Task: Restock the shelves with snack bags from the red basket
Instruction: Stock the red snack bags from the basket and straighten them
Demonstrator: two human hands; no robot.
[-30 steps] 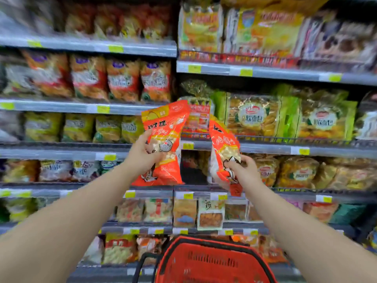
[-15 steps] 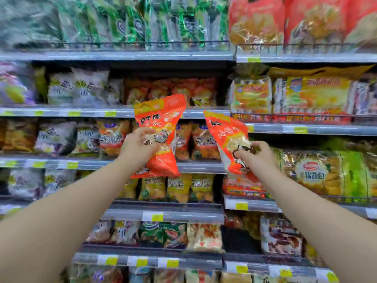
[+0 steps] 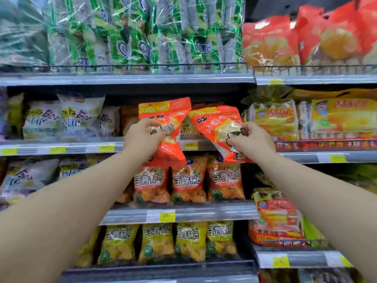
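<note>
Centre of frame: left hand (image 3: pixel 142 136) curls round the middle of the upright orange bag (image 3: pixel 172 144). The right hand (image 3: pixel 253 142) grips the tilted orange bag (image 3: pixel 214 123), whose top leans toward the left of the frame; whether the two bags' upper corners touch cannot be told. Both bags are held off the shelf, in front of the grey shelf edge (image 3: pixel 61 149) at mid-height and above a row of red-orange packs (image 3: pixel 188 180); white-and-blue bags (image 3: pixel 67 119) stand at centre left, green foil packs (image 3: pixel 132 33) along the top.
</note>
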